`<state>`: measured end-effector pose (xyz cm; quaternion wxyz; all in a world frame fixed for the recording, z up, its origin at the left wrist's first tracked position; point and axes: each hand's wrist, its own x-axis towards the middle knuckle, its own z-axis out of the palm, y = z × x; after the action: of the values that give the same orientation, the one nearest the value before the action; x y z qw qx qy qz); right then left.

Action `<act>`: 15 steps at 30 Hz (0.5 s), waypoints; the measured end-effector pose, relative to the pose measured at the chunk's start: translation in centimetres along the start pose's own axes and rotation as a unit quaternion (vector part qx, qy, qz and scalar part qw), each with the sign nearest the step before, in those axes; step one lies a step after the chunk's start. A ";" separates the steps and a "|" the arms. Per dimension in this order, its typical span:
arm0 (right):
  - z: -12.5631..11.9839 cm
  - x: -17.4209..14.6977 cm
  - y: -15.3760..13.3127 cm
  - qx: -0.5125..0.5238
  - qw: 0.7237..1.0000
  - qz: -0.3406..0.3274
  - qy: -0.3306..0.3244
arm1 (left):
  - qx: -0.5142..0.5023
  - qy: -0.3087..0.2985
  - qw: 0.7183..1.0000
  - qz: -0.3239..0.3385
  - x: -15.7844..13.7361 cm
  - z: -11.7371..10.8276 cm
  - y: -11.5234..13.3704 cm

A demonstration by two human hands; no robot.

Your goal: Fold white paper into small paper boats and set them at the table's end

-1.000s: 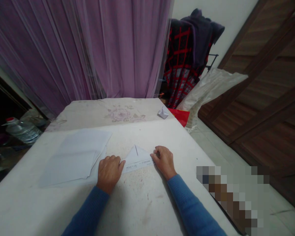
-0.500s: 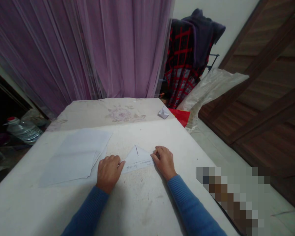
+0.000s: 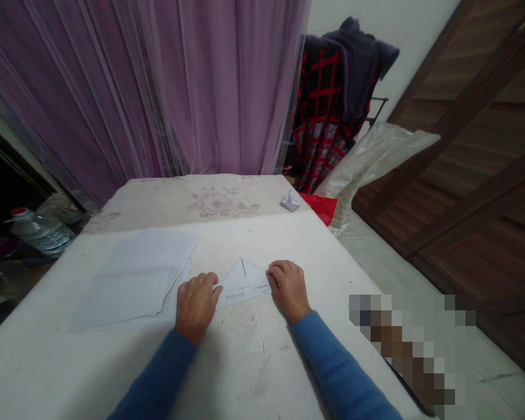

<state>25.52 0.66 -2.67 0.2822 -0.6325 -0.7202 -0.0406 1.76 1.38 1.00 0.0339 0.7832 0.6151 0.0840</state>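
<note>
A folded sheet of white paper (image 3: pixel 244 281) lies on the table between my hands. It has a peaked top with a dark line down its middle and a strip with handwriting along its lower edge. My left hand (image 3: pixel 198 304) grips its left end, thumb and fingers closing around the edge. At the opposite end my right hand (image 3: pixel 287 289) has its thumb and fingers pinched on the paper, covering that corner. Both ends of the fold are partly hidden by my fingers.
Several loose white sheets (image 3: pixel 131 280) lie in a stack at the left. A small folded paper shape (image 3: pixel 290 201) stands near the far right corner of the white table (image 3: pixel 254 373). A water bottle (image 3: pixel 41 230) is beyond the left edge; a red bag (image 3: pixel 321 207) is beside the right edge.
My right hand has shifted slightly left and its fingers have drawn in on the paper's right end. My left hand has moved slightly up and to the right.
</note>
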 end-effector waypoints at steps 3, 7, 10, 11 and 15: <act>0.1 0.1 -0.1 -0.024 0.999 -0.021 -0.041 | -0.011 0.024 0.999 0.025 0.0 0.3 0.1; 0.3 0.1 0.1 -0.022 0.997 -0.031 -0.070 | -0.044 0.037 0.997 0.055 0.0 0.6 0.0; 0.5 0.2 0.2 -0.016 0.997 -0.027 -0.072 | -0.056 0.036 0.996 0.067 0.1 0.9 -0.3; 0.5 0.2 0.2 -0.013 0.997 -0.023 -0.071 | -0.060 0.036 0.995 0.071 0.1 0.9 -0.5; 0.6 0.3 0.2 0.010 0.998 -0.002 -0.061 | -0.077 0.031 0.994 0.077 0.3 1.3 -1.0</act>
<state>25.49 1.22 -3.14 0.2437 -0.6295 -0.7378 0.0046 1.09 1.98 -0.43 0.0685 0.8204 0.5452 0.1579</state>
